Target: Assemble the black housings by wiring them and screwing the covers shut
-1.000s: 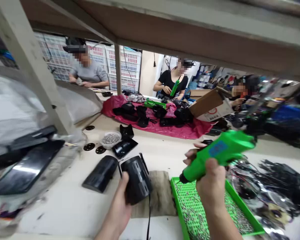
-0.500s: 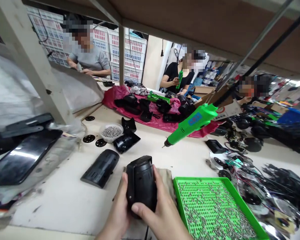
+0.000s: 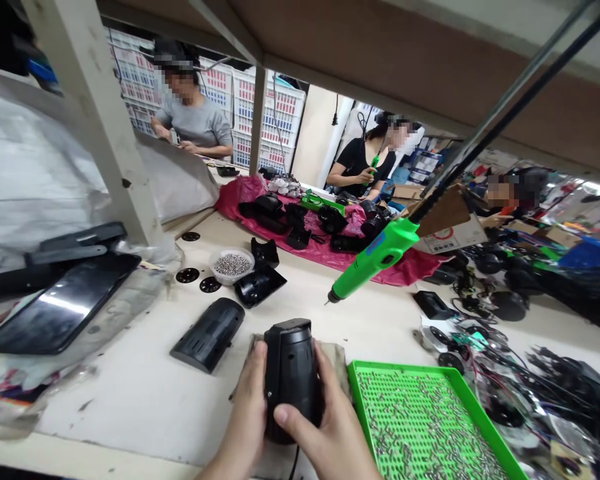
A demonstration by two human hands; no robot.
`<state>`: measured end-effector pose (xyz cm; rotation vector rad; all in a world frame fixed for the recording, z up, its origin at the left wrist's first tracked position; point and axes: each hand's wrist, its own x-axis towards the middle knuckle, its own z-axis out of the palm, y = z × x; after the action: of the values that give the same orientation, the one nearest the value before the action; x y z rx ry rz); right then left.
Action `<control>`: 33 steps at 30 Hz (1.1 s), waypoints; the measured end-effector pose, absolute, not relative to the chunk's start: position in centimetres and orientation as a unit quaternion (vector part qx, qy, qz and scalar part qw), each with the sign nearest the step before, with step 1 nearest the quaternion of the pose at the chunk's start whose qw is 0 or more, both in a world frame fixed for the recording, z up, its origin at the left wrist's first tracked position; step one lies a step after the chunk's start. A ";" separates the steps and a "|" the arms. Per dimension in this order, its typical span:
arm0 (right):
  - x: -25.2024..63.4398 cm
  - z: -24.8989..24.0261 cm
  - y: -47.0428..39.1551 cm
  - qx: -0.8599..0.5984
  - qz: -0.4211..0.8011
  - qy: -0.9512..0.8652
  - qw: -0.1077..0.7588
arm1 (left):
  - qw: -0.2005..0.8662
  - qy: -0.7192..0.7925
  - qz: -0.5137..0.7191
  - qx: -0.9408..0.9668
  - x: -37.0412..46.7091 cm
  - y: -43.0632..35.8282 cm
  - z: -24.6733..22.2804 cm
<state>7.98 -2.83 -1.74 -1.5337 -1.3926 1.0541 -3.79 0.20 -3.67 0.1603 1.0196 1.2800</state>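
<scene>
Between both palms I hold a black plastic housing (image 3: pixel 295 373) with a rounded body, a flat top and a cord coming out below. My left hand (image 3: pixel 247 407) presses on its left side. Around its right side curls my right hand (image 3: pixel 330 420), the thumb lying across the front. A folded cloth (image 3: pixel 339 367) lies under the housing. Left of my hands rests a curved black cover (image 3: pixel 209 335) with slots. A green electric screwdriver (image 3: pixel 373 263) hangs tilted above the table, its bit pointing down and left, untouched by me.
At right stands a green tray (image 3: pixel 410 427) of loose screws. A white bowl of small screws (image 3: pixel 233 264) sits near black discs and a black shell (image 3: pixel 260 285). Wires and parts (image 3: pixel 495 373) crowd the right side. A shelf post (image 3: pixel 110 153) rises at left. Co-workers sit beyond.
The view has shifted, so most things sit a little lower and further right. The housing stays between my hands, slightly more upright. The hanging screwdriver has turned a little.
</scene>
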 end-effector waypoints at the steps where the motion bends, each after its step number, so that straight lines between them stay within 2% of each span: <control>1: 8.1 -1.7 -2.8 -0.608 0.410 -0.554 0.394 | 0.670 0.471 0.568 0.081 -3.8 0.2 -3.6; 6: 8.9 -1.4 -2.7 -0.585 0.449 -0.551 0.390 | 0.670 0.475 0.564 0.084 -3.6 0.3 -3.3; 12: 9.0 -0.5 -2.7 -0.557 0.452 -0.532 0.450 | 0.705 0.449 0.547 0.052 -3.6 0.3 -2.7; 16: 9.4 0.9 -2.0 -0.539 0.474 -0.532 0.449 | 0.747 0.419 0.517 -0.007 -4.0 0.4 -1.9; 20: 10.7 2.4 -0.2 -0.568 0.446 -0.539 0.433 | 0.757 0.381 0.529 -0.030 -4.3 0.5 -1.4; 23: 11.7 2.7 2.0 -0.603 0.398 -0.574 0.385 | 0.747 0.381 0.543 -0.037 -4.3 0.4 -1.3; 28: 12.1 2.0 6.0 -0.697 0.265 -0.632 0.210 | 0.739 0.398 0.543 -0.026 -4.4 0.4 -1.5; 33: 12.3 0.6 8.5 -0.722 0.222 -0.642 0.130 | 0.757 0.403 0.514 0.009 -4.5 0.7 -1.6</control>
<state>12.30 8.53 0.63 -2.0986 -1.8644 0.6460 -4.52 0.69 -1.56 0.0193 0.8785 1.1196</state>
